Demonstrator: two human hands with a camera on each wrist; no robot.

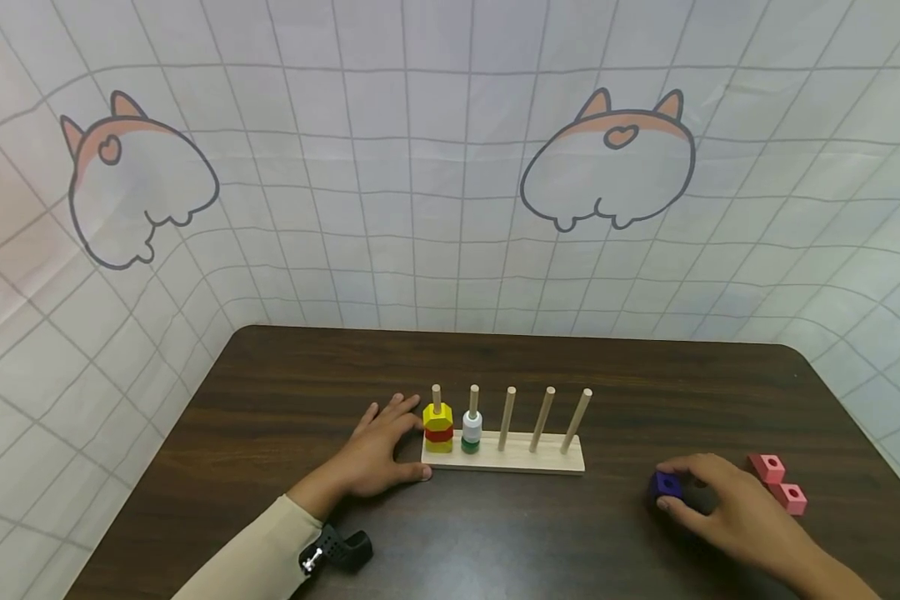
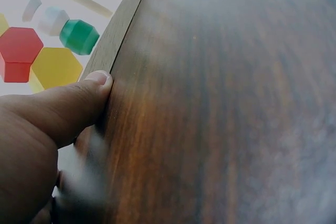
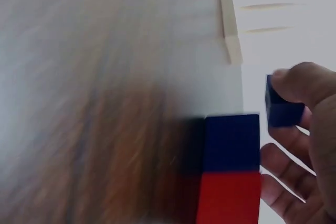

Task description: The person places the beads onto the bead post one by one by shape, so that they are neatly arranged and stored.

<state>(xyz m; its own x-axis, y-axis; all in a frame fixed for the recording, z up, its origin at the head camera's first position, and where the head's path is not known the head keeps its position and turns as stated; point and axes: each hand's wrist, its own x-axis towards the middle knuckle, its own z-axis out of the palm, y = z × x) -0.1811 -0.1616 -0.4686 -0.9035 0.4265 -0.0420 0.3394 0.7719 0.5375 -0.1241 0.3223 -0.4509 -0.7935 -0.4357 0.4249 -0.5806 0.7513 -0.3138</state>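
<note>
My right hand (image 1: pixel 735 508) pinches a dark blue cube (image 1: pixel 666 486) with a hole in it between thumb and index finger, right of the wooden peg stand (image 1: pixel 555 462). Below that hand, the right wrist view shows another blue cube (image 3: pixel 232 142) against a red cube (image 3: pixel 229 198). My left hand (image 1: pixel 378 450) lies with its fingers spread at the stand's left end, thumb tip against the front edge. The first peg bears a yellow bead (image 1: pixel 438 415), a red bead (image 1: pixel 439 435) and a yellow one below. On the second, a white bead (image 1: pixel 472 427) tops a green bead (image 1: pixel 470 446).
Three bare pegs (image 1: pixel 543 417) stand on the right part of the stand. Two pinkish-red cubes (image 1: pixel 791 497) with holes sit on the dark wooden table (image 1: pixel 495 542), just beyond my right hand. A white gridded curtain (image 1: pixel 382 167) surrounds the table's back and sides.
</note>
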